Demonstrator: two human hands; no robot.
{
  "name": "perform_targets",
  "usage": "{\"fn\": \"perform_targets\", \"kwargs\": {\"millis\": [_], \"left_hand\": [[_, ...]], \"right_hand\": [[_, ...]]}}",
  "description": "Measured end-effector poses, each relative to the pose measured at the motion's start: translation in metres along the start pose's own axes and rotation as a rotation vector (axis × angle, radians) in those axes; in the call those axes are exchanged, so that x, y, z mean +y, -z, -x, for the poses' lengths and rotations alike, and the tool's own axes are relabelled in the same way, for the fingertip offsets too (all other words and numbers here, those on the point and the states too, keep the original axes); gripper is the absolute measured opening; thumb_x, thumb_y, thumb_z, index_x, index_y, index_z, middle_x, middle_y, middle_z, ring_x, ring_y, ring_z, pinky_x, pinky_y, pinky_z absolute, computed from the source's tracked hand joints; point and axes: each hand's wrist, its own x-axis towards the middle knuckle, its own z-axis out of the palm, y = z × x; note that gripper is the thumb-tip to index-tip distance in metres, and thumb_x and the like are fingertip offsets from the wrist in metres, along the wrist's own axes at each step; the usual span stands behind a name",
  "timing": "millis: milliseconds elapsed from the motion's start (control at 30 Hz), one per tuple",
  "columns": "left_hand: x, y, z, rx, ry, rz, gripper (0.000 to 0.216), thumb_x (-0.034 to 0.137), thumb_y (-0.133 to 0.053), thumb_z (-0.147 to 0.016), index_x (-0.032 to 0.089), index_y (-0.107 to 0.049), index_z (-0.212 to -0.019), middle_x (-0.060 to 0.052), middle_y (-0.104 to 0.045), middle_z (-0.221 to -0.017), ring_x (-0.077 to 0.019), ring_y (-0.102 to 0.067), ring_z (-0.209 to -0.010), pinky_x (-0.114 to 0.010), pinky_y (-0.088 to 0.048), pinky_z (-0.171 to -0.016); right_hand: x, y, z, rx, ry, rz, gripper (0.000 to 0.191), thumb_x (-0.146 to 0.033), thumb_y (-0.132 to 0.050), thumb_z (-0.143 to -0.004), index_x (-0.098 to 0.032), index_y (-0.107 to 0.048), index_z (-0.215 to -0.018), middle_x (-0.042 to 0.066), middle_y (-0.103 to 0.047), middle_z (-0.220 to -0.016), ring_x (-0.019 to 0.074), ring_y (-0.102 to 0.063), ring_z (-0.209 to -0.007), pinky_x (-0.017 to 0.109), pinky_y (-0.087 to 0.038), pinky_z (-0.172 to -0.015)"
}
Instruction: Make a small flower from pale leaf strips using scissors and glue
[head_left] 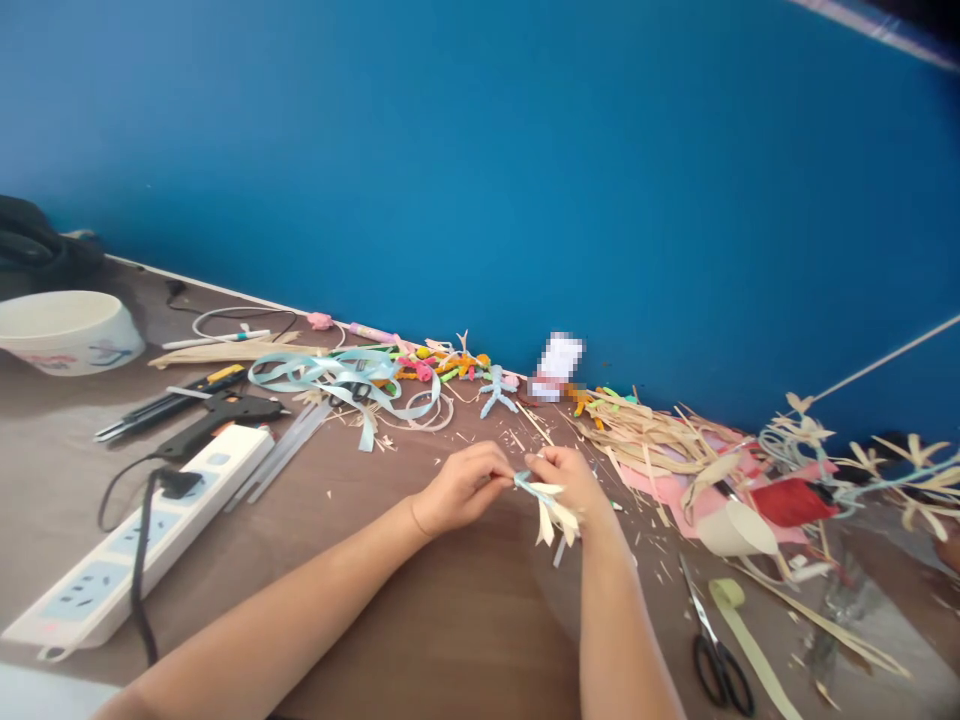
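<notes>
Both hands meet over the middle of the table around a small handmade flower [553, 515] with pale, pointed, husk-like petals and a light blue wrapped stem. My left hand [469, 485] pinches the blue end between thumb and fingertips. My right hand [566, 480] curls its fingers around the stem, with the petals hanging below the palm. Part of the stem is hidden by the fingers. Beyond the hands, light blue ribbon [367, 370] lies in loose loops, and a blue fuzzy pipe-cleaner piece [496, 392] stands near the wall.
A white power strip [142, 540], a glue gun [217, 415], clear glue sticks [289, 455] and a white bowl [71, 335] are on the left. Black-handled scissors [716, 650], a pale green ribbon roll [739, 610] and dried husk strips [652, 430] lie right. A blue wall [480, 180] stands behind.
</notes>
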Motion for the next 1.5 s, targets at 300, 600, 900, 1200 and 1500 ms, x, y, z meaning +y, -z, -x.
{"fn": "perform_targets", "kwargs": {"millis": [300, 600, 900, 1200, 1500], "left_hand": [[-0.02, -0.014, -0.001, 0.38, 0.667, 0.568, 0.017, 0.029, -0.06, -0.069, 0.012, -0.057, -0.068, 0.001, -0.053, -0.058, -0.0088, -0.045, -0.055, -0.021, -0.035, -0.056], [-0.023, -0.015, -0.002, 0.361, 0.803, 0.966, 0.021, 0.026, -0.067, -0.063, 0.011, -0.053, -0.059, 0.002, -0.048, -0.052, -0.0045, -0.034, -0.047, -0.019, -0.023, -0.046], [-0.022, -0.013, -0.002, 0.331, 0.82, 0.994, 0.017, 0.024, -0.066, -0.064, 0.011, -0.054, -0.062, 0.002, -0.047, -0.053, -0.0041, -0.035, -0.047, -0.018, -0.023, -0.046], [-0.014, -0.019, -0.009, 0.361, 0.921, 0.895, 0.022, 0.029, -0.067, -0.061, 0.013, -0.053, -0.063, 0.005, -0.044, -0.049, -0.0046, -0.035, -0.045, -0.018, -0.024, -0.046], [-0.012, -0.015, 0.001, 0.373, 0.879, 0.76, 0.021, 0.03, -0.065, -0.064, 0.012, -0.054, -0.068, 0.002, -0.052, -0.058, -0.0047, -0.04, -0.047, -0.017, -0.029, -0.045]], "right_hand": [[0.017, -0.029, 0.001, 0.148, 0.15, 0.055, 0.021, -0.025, -0.047, -0.068, -0.017, -0.048, -0.048, -0.007, -0.038, -0.036, 0.0069, -0.032, -0.036, 0.021, -0.023, -0.039], [0.02, -0.035, 0.0, 0.169, 0.171, -0.013, 0.021, -0.026, -0.046, -0.071, -0.019, -0.043, -0.052, -0.008, -0.041, -0.036, 0.0083, -0.037, -0.035, 0.021, -0.028, -0.04], [0.022, -0.034, 0.0, 0.239, 0.203, -0.037, 0.016, -0.024, -0.047, -0.069, -0.019, -0.044, -0.054, -0.006, -0.044, -0.041, 0.0095, -0.041, -0.039, 0.021, -0.031, -0.041], [0.012, -0.038, 0.003, 0.128, 0.358, -0.194, 0.03, -0.012, -0.047, -0.065, -0.016, -0.057, -0.093, 0.004, -0.062, -0.083, 0.0169, -0.056, -0.076, 0.027, -0.046, -0.066], [0.018, -0.043, -0.001, 0.177, 0.272, -0.272, 0.016, -0.031, -0.057, -0.072, -0.016, -0.062, -0.075, 0.003, -0.063, -0.07, 0.015, -0.054, -0.066, 0.029, -0.042, -0.067]]}}
